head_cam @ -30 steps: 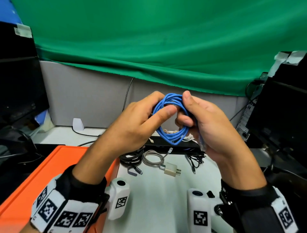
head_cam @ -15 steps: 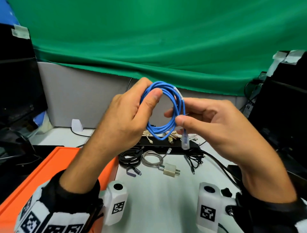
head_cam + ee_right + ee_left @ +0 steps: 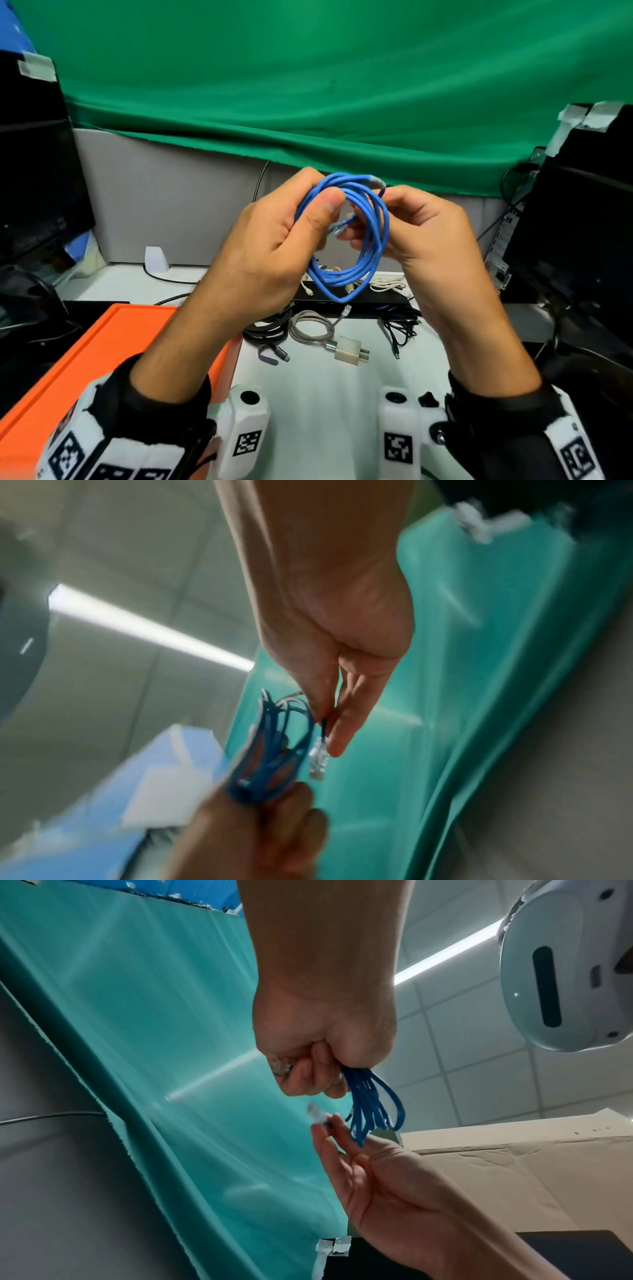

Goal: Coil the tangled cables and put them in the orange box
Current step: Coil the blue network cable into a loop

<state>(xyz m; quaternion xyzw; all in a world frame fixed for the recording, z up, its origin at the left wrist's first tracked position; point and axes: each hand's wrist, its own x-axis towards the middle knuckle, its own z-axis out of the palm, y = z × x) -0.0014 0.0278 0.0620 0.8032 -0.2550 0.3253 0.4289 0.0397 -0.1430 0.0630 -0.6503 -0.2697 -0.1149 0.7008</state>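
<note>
Head view: left hand (image 3: 274, 253) grips the blue cable coil (image 3: 356, 240) in the air above the desk, near the orange box (image 3: 113, 346). Right wrist view: right hand (image 3: 342, 647) pinches the clear plug (image 3: 317, 761) w/ thumb & finger, beside the coil.

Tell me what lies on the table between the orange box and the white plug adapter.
In the head view, between the orange box and the white plug adapter lie a coiled black cable and a coiled grey cable on the white table.
</note>
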